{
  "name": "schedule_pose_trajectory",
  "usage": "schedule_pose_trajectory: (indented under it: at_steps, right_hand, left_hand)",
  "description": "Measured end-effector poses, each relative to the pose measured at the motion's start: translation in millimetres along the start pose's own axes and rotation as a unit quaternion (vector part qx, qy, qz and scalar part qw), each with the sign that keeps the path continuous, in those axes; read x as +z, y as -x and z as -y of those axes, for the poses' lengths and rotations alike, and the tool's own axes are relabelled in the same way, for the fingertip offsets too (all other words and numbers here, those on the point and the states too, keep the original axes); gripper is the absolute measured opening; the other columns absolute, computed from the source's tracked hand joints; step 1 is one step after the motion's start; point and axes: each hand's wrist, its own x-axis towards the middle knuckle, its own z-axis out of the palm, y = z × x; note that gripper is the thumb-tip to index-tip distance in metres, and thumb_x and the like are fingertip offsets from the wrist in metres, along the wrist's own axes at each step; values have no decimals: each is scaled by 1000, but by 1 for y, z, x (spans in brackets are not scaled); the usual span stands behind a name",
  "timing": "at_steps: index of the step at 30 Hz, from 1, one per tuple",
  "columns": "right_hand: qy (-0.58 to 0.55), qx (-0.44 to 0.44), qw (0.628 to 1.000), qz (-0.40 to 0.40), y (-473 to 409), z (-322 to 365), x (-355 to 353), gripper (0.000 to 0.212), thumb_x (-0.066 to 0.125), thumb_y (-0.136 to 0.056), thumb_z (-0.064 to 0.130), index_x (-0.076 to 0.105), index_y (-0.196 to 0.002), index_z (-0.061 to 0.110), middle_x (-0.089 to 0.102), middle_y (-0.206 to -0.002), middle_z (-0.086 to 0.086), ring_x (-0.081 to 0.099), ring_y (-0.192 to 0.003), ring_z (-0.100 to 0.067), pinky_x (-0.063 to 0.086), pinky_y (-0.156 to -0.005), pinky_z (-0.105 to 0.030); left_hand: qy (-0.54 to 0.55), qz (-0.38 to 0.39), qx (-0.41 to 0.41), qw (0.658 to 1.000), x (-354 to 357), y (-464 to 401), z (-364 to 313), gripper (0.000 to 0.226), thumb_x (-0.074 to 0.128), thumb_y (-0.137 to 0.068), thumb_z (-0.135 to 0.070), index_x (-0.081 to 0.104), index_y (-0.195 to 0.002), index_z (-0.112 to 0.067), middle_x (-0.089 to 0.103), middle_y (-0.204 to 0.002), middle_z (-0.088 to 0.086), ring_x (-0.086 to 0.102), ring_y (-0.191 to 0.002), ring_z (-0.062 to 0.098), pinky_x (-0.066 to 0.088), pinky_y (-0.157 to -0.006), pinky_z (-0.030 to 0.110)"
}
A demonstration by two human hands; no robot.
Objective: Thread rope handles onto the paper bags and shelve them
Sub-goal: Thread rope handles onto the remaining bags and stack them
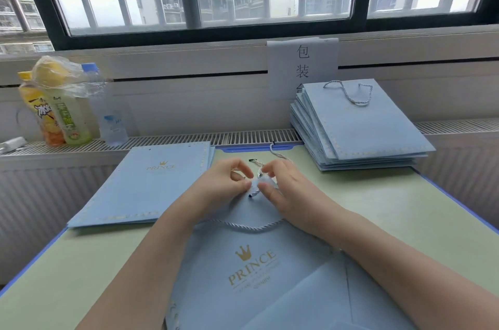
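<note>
Pale blue paper bag [251, 262] flat on the green table [378, 208], being strung.
At the bag's top edge, the left hand [218, 186] pinches the paper while the right hand [283, 189] pinches the rope handle [259, 171]; a finished stack [359, 130] lies right of the bag.

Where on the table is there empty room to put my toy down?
The green table is bare on the right, in front of the stack of finished bags, and at the near left corner below the flat bags. The middle is crowded: both hands work a rope into the bag there.
</note>
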Motion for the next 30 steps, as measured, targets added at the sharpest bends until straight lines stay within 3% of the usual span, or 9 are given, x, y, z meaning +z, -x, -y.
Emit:
schedule_pose_trajectory:
  at_steps: [3,9,13,16,21,25,30]
  right_hand:
    - [-11,37,999,8,0,-4,1,31,44,-98,32,45,-123,13,44,-126,-4,48,-114,-19,36,-97,-29]
    - [25,21,999,-4,3,1,-4,17,51,-96,33,51,-99,16,43,-112,1,46,-91,-15,32,-75,-26]
    - [22,-4,1000,13,2,-2,-2,15,56,-93,32,52,-95,18,44,-109,-1,45,-100,-18,38,-88,-31]
    - [12,-20,1000,11,2,-2,-2,10,56,-92,31,51,-93,23,44,-107,1,44,-100,-16,38,-89,-31]
    - [30,-41,999,6,2,0,-2,12,56,-93,30,53,-96,19,46,-108,-1,43,-101,-17,38,-90,-33]
    - [45,-31,998,21,2,-2,-2,12,54,-94,28,55,-98,17,47,-111,-3,43,-107,-20,37,-93,-33]
    - [104,-26,994,36,2,-4,1,20,51,-94,26,55,-105,10,45,-114,-5,40,-106,-20,26,-77,-24]
  left_hand:
    - [-15,-25,29,999,8,-2,4,9,58,-90,-6,59,-93,-14,63,-74,7,49,-61,14,40,-65,26]
    - [-45,-52,49,996,10,-4,8,11,59,-89,-5,58,-92,-16,65,-77,9,50,-60,10,41,-64,24]
    - [-28,-52,26,998,10,-3,7,15,61,-88,-7,62,-97,-19,68,-83,12,54,-62,9,43,-61,20]
    - [56,-48,-23,997,7,-1,7,18,63,-87,-5,67,-101,-17,67,-78,12,57,-53,8,41,-47,14]
    - [76,-43,-53,995,4,1,5,12,69,-84,-7,70,-90,-17,71,-86,19,62,-69,22,53,-73,31]
    - [-13,-67,-18,998,11,-2,6,14,65,-84,-9,63,-78,-21,68,-76,7,56,-58,9,41,-53,17]
    - [-96,-97,43,990,23,-5,7,12,63,-85,-7,58,-84,-18,66,-80,4,53,-68,7,36,-54,6]
